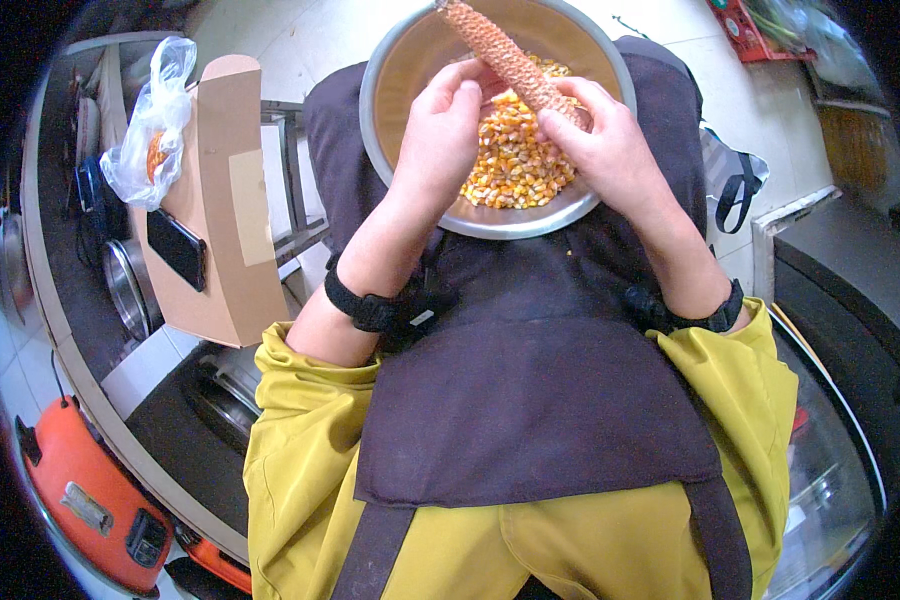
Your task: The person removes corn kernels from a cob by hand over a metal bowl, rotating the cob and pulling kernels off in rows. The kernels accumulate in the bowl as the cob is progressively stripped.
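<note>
A round metal bowl (555,222) rests between my knees, with loose yellow and orange corn kernels (514,169) heaped in its bottom. Over the bowl my right hand (607,146) grips the near end of a corn cob (506,60), bare along its visible side; the cob slants up to the left and its far end reaches past the bowl's far rim. My left hand (442,139) is at the cob's left, fingers curled above the kernels; its fingertips are partly hidden, so whether they hold anything does not show.
At the left, a cardboard box (232,165) bears a black phone (176,250) and a clear plastic bag (154,135) with something orange inside. Metal pots (131,289) stand beside it. An orange-red appliance (94,495) is at lower left. A red crate (757,34) with greens lies at upper right.
</note>
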The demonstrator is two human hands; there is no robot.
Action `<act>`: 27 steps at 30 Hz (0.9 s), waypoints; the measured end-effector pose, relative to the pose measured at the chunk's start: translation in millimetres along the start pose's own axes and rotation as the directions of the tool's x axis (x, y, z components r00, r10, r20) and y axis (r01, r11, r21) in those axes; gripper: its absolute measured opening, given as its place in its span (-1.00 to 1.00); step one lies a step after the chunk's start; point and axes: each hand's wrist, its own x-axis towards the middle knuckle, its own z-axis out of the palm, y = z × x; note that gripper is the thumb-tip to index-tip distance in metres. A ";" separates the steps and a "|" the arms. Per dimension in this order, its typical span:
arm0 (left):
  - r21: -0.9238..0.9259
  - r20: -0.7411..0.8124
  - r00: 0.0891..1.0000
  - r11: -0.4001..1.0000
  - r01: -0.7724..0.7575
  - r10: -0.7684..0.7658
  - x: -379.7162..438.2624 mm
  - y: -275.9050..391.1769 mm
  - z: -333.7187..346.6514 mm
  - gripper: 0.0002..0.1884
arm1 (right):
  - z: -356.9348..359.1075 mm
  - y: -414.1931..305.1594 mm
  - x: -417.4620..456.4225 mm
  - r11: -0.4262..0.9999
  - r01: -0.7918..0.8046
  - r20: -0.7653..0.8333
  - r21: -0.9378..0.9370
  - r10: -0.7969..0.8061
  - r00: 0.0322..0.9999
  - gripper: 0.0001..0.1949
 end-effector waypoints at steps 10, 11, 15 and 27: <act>0.780 0.274 0.961 0.576 -0.244 0.035 -1.5 -5.2 20.1 -0.64 | -70.0 13.0 -26.1 0.835 -0.001 -0.080 0.550 0.054 0.995 -0.63; 0.775 0.323 0.946 0.569 -0.274 0.016 0.5 -7.3 22.8 -0.65 | -87.7 19.5 -33.4 0.806 0.030 -0.129 0.591 0.058 0.990 -0.62; 0.796 0.338 0.941 0.540 -0.273 -0.022 0.7 -6.5 33.7 -0.69 | -153.7 73.6 -70.0 0.771 0.019 -0.341 0.636 0.260 0.903 -0.69; 0.884 0.340 0.928 0.390 -0.259 -0.154 13.3 -0.3 60.5 -0.68 | -126.0 264.8 -67.0 0.239 -0.324 -0.057 0.916 0.874 0.482 -0.77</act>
